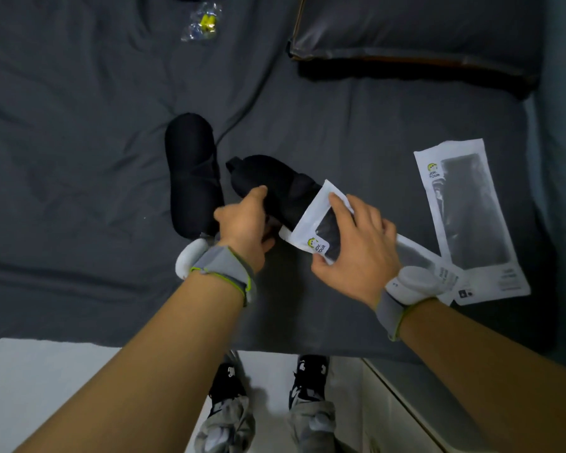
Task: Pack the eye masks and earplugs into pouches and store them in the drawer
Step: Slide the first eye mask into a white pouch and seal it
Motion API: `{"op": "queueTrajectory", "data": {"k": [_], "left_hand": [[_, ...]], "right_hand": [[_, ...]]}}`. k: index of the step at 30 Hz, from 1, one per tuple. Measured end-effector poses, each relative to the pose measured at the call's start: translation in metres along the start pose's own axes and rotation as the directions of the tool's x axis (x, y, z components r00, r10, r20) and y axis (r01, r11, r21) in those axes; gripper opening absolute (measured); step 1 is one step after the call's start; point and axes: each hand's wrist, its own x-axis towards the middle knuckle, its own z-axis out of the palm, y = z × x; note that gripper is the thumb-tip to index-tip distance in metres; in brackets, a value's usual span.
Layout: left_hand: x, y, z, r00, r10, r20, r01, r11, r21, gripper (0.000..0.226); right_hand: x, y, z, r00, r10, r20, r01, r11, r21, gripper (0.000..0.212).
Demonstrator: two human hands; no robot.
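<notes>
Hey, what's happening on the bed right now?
A person is packing a black eye mask into a white pouch. The left hand feeds the mask in while the right hand holds the pouch open; the mask is only partly inside. A second eye mask lies beside it, another pouch lies flat to the right, and a bag of earplugs waits farther up the bed.

"JOY TOUR" on held pouch [314, 238] and lying pouch [471, 220]

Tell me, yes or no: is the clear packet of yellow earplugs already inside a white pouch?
No, the clear packet of yellow earplugs lies loose on the dark grey bedsheet, far from the white pouches.
</notes>
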Motion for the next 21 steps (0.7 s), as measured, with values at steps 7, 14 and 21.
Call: {"op": "queueTrajectory", "data": {"k": [7,14,21], "left_hand": [[0.002,0.0,-0.009,0.918,-0.21,0.336,0.268,0.953,-0.138,0.037],[0.0,-0.013,-0.008,0.933,0.003,0.359,0.045,0.991,-0.126,0.03],[-0.003,-0.02,-0.01,0.966,0.05,0.255,-0.055,0.998,0.016,0.032]], "right_hand": [[-0.01,0.003,0.002,0.996,-0.038,-0.077,0.041,0.998,0.037,0.09],[-0.015,0.01,0.002,0.997,-0.022,-0.069,0.027,0.997,0.069,0.092],[-0.019,0.018,-0.001,0.992,-0.062,-0.106,0.073,0.993,0.096,0.09]]}}
